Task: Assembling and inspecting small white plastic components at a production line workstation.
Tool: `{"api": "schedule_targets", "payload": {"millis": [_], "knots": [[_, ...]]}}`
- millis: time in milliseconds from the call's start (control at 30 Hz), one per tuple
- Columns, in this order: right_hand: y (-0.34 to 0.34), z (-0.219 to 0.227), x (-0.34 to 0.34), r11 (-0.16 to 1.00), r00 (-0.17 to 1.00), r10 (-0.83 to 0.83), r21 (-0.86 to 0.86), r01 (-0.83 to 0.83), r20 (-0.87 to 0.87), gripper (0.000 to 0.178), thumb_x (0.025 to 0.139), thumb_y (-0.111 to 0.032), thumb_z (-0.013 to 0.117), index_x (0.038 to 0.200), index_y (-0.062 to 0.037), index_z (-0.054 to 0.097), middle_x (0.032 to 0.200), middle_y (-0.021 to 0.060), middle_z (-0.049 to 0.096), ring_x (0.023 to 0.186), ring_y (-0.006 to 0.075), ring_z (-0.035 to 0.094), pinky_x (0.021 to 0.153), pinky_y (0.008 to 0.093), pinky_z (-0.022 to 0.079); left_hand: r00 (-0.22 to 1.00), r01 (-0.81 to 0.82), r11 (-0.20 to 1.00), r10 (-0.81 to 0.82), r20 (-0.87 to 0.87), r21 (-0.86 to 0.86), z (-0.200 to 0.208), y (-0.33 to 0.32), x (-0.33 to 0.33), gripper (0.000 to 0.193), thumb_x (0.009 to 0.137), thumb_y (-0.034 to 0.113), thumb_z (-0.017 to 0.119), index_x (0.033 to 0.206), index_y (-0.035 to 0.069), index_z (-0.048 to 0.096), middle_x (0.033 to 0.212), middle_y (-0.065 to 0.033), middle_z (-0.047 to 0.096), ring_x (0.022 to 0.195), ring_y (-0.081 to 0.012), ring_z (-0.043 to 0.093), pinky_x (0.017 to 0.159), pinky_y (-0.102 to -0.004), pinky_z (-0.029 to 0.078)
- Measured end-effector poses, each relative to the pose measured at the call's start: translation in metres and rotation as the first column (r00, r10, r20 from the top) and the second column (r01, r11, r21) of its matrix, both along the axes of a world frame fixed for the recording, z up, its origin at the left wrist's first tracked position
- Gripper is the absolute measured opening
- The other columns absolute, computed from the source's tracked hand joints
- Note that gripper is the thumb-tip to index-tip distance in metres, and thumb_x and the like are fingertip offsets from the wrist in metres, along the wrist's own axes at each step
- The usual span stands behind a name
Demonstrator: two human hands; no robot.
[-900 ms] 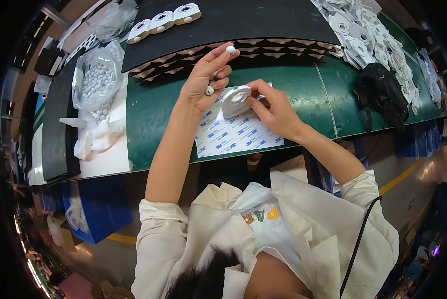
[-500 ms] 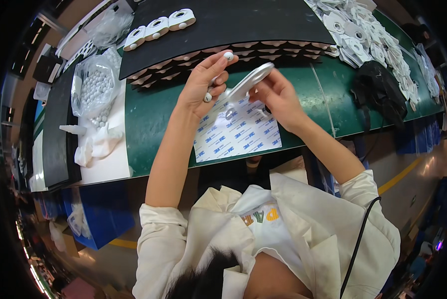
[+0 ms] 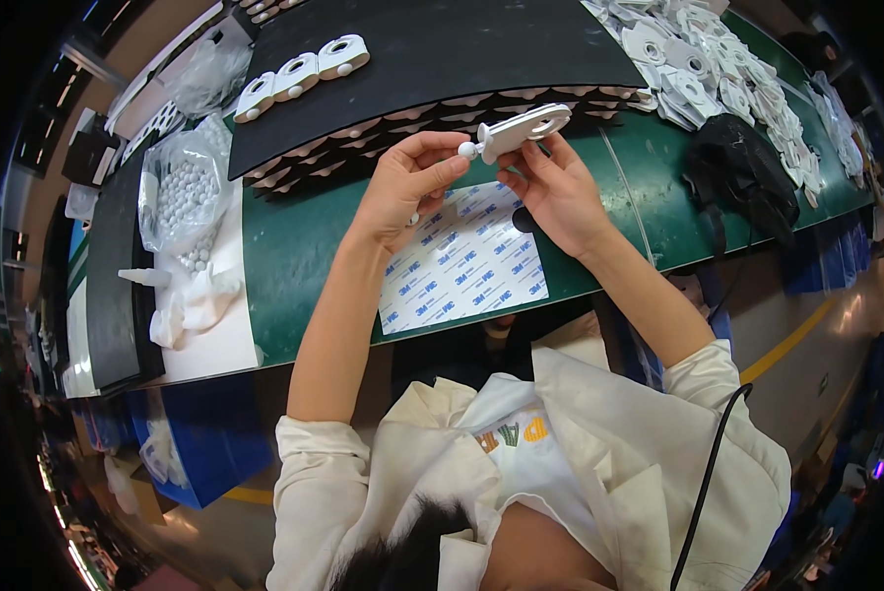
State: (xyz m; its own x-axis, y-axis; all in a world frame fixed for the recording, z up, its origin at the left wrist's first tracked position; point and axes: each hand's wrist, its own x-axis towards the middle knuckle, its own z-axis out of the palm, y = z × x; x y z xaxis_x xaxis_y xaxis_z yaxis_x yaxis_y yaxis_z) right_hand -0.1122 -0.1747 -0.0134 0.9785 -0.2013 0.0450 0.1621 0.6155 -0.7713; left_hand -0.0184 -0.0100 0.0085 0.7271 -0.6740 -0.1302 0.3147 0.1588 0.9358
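Observation:
My left hand (image 3: 402, 192) pinches a small white ball (image 3: 468, 151) between thumb and fingertips. Another white ball (image 3: 414, 219) shows against its palm, under the curled fingers. A flat white plastic part with a round hole (image 3: 523, 132) is in my right hand (image 3: 560, 197), gripped by thumb and fingers and tilted. The pinched ball is right at the near-left end of this part; whether it is seated there I cannot tell. Below both hands lies a white sheet with blue print (image 3: 466, 271). A round black piece (image 3: 524, 220) sits at its edge, partly hidden by my right hand.
A black board stack (image 3: 442, 54) with white parts between its layers stands behind my hands. Three white parts with balls (image 3: 296, 77) rest on top. Left is a clear bag of white balls (image 3: 184, 197); right, a heap of white parts (image 3: 698, 74) and a black bag (image 3: 739, 177).
My left hand has brought the ball from above over to the end of the white part. My right hand has turned the part and raised it slightly.

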Motion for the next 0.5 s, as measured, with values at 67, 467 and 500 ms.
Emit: {"api": "schedule_targets", "payload": {"millis": [67,467,500], "knots": [[0.0015,0.0022,-0.0002,1.0,1.0,-0.008,-0.007,0.008,0.003,0.022,0.092,-0.015,0.047,0.113,-0.0089,0.046,0.105,0.0064,0.054,0.095,0.015,0.054,0.084,0.0304,0.044,1.0,-0.004,1.0,0.004,-0.006,0.005,0.0007,0.0008,0.0,0.022,0.072,0.009,0.073,0.092,0.007,0.063,0.074,0.0018,0.061,0.052,-0.0013,0.043,0.041,-0.0151,0.027],[0.0028,0.005,-0.0019,0.998,1.0,0.001,-0.065,0.0,0.016,0.022,0.093,-0.015,0.046,0.114,-0.0081,0.047,0.102,0.006,0.056,0.093,0.0148,0.055,0.084,0.03,0.045,0.998,-0.016,0.999,0.014,0.062,0.032,0.0018,0.0002,-0.0014,0.021,0.07,0.01,0.075,0.086,0.007,0.062,0.073,0.001,0.061,0.053,-0.0015,0.045,0.043,-0.0154,0.029],[0.0028,0.0053,-0.002,0.999,1.0,0.0,-0.049,0.0,0.007,0.022,0.093,-0.015,0.045,0.114,-0.0081,0.047,0.102,0.0059,0.056,0.093,0.0146,0.055,0.084,0.0302,0.046,0.997,-0.02,0.999,0.017,0.07,0.043,0.0021,0.0003,-0.0016,0.021,0.07,0.009,0.075,0.086,0.007,0.062,0.073,0.0008,0.061,0.054,-0.0015,0.045,0.043,-0.0154,0.029]]}}
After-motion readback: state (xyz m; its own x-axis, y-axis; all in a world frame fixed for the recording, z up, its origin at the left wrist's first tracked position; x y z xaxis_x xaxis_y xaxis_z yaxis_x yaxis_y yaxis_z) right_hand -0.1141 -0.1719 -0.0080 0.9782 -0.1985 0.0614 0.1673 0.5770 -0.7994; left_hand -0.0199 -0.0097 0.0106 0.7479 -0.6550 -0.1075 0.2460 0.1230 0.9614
